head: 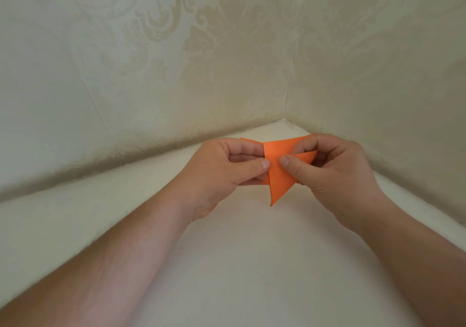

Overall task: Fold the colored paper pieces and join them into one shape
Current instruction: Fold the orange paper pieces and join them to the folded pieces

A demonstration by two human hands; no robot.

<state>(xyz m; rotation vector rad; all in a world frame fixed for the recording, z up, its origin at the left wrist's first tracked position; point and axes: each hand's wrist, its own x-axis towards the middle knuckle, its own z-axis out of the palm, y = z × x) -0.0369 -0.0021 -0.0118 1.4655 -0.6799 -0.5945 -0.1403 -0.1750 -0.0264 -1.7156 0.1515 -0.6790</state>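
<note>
A folded orange paper piece is held in the air above the white surface, its sharp tip pointing down toward me. My left hand pinches its left side between thumb and curled fingers. My right hand pinches the right side, its thumb pressing on the front and its fingers curled over the upper right flap. Part of the paper is hidden behind both hands. No other coloured pieces show in view.
A white surface runs into a corner formed by two walls with pale patterned wallpaper. The corner lies just behind the hands. Both forearms reach in from the bottom edge.
</note>
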